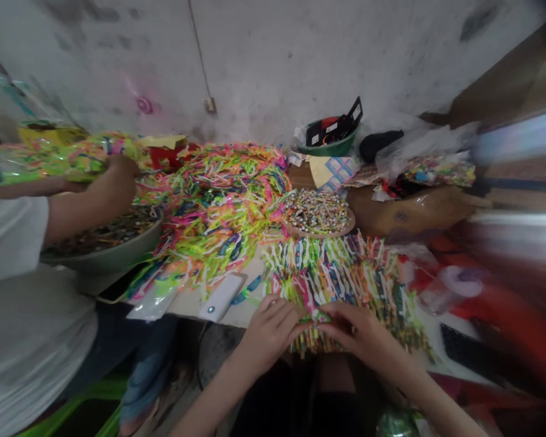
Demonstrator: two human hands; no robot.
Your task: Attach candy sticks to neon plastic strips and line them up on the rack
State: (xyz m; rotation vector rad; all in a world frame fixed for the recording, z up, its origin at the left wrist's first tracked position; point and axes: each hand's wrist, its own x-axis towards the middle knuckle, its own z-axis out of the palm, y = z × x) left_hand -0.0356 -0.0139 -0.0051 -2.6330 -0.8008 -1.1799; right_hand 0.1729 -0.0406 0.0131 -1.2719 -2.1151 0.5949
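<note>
At the front edge of the table my left hand [273,328] and my right hand [361,331] meet with fingers closed in a pinch. Between the fingertips shows a small green-and-white piece [318,315], too blurred to name. Just beyond lie rows of thin colourful sticks with ribbon-like strips [318,282], partly hidden by my hands. Behind these rows a shallow round basket [352,226] holds a heap of small, pale-ended pieces. A large pile of bright ribbon-like strips [222,200] spreads over the table to the left.
A co-worker's arm [91,197] reaches over a large tub [141,249] at left. A white phone [222,297] lies near the front edge. Behind stands a green basin [341,145] with black items; at right are a plastic cup [450,288] and a dark flat object [477,352].
</note>
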